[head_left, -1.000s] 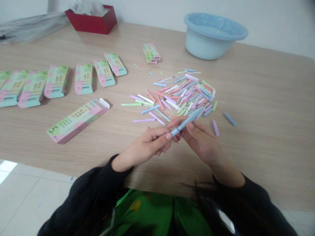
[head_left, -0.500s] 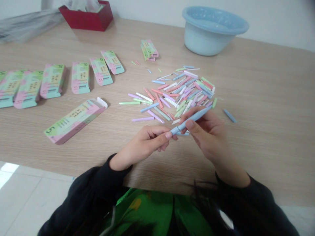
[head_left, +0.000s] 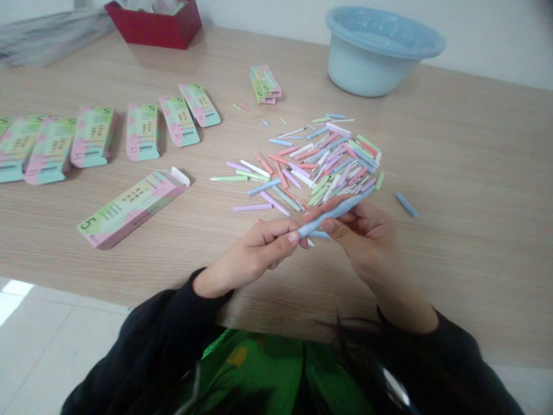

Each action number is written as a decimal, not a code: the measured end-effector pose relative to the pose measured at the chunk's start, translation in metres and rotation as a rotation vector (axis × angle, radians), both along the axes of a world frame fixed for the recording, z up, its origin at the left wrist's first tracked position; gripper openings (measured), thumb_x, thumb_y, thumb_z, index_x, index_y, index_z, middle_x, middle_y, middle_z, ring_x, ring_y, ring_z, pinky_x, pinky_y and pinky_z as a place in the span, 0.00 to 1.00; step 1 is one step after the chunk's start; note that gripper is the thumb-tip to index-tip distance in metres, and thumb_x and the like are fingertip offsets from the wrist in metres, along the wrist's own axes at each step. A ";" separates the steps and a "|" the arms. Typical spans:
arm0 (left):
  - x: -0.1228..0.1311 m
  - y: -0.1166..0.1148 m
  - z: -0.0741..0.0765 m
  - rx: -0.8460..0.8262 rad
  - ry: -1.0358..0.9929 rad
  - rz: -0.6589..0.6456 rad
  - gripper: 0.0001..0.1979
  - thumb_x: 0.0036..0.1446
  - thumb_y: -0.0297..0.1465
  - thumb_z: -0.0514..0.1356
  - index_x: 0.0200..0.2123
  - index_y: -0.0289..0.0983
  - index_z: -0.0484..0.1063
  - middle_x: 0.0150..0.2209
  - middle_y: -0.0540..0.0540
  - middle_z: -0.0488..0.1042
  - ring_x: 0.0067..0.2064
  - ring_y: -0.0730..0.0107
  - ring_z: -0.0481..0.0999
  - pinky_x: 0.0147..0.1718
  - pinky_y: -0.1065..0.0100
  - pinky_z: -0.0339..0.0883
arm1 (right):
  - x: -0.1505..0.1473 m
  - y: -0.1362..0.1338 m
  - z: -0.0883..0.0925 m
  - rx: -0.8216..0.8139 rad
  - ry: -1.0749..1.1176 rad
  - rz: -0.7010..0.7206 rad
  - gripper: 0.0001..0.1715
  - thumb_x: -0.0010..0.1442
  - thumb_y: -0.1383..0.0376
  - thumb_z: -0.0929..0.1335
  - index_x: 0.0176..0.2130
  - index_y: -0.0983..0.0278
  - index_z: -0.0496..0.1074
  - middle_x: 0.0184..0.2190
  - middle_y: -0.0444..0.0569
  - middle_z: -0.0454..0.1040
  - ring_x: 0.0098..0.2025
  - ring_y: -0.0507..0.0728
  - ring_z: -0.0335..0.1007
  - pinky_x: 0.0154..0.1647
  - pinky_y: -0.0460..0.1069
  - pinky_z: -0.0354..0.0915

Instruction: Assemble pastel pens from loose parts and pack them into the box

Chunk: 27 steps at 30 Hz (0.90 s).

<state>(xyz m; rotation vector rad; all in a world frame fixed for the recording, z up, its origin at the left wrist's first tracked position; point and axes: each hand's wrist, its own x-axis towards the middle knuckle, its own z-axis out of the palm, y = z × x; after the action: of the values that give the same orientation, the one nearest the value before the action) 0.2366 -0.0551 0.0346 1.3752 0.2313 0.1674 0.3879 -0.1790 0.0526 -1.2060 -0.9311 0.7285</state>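
Note:
A light blue pen [head_left: 334, 217] lies slantwise between my hands, its far end pointing up and to the right. My left hand [head_left: 263, 246] is closed on its near end, thumb on top. My right hand [head_left: 360, 230] pinches the middle of the pen between thumb and fingers. Beneath my fingers part of another blue piece [head_left: 320, 234] shows on the table. Just beyond my hands spreads a loose pile of pen parts [head_left: 328, 158] in pink, purple, white, green and blue.
An open-ended pastel box [head_left: 133, 207] lies to the left, with several similar boxes [head_left: 142, 132] in a row behind it. Two or so stacked boxes [head_left: 265, 83] stand farther back. A blue basin [head_left: 371, 69] and a red tissue box [head_left: 158, 27] are at the rear. One blue piece [head_left: 406, 205] lies right.
The seam visible in the blue pen near my left fingers has closed, and its parts now meet. My right hand has shifted slightly toward my left. The view has moved a little.

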 end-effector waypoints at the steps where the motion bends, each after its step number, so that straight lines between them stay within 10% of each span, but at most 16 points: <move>1: 0.000 0.000 0.000 -0.041 -0.004 0.000 0.17 0.70 0.41 0.57 0.37 0.34 0.74 0.21 0.57 0.56 0.22 0.76 0.53 0.21 0.69 0.45 | -0.001 0.001 -0.001 0.012 0.017 0.012 0.06 0.61 0.61 0.76 0.39 0.57 0.78 0.33 0.42 0.84 0.31 0.55 0.81 0.36 0.52 0.77; 10: 0.001 0.003 -0.002 0.056 -0.117 0.235 0.11 0.61 0.37 0.68 0.33 0.35 0.77 0.28 0.51 0.70 0.32 0.71 0.67 0.32 0.69 0.59 | -0.009 0.002 -0.004 0.021 0.028 -0.125 0.09 0.55 0.68 0.79 0.35 0.55 0.81 0.34 0.40 0.85 0.36 0.55 0.83 0.38 0.49 0.78; 27: -0.001 0.007 0.001 -0.170 0.046 -0.081 0.18 0.68 0.44 0.56 0.41 0.35 0.75 0.34 0.46 0.77 0.22 0.78 0.64 0.19 0.72 0.53 | -0.003 0.002 -0.011 -0.040 -0.043 -0.038 0.09 0.56 0.67 0.78 0.38 0.56 0.82 0.31 0.40 0.84 0.31 0.53 0.80 0.34 0.47 0.74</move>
<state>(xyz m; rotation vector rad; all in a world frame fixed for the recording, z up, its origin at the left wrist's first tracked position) 0.2360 -0.0482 0.0355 1.2185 0.2221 0.0473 0.3853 -0.1774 0.0414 -1.2757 -0.9297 0.6960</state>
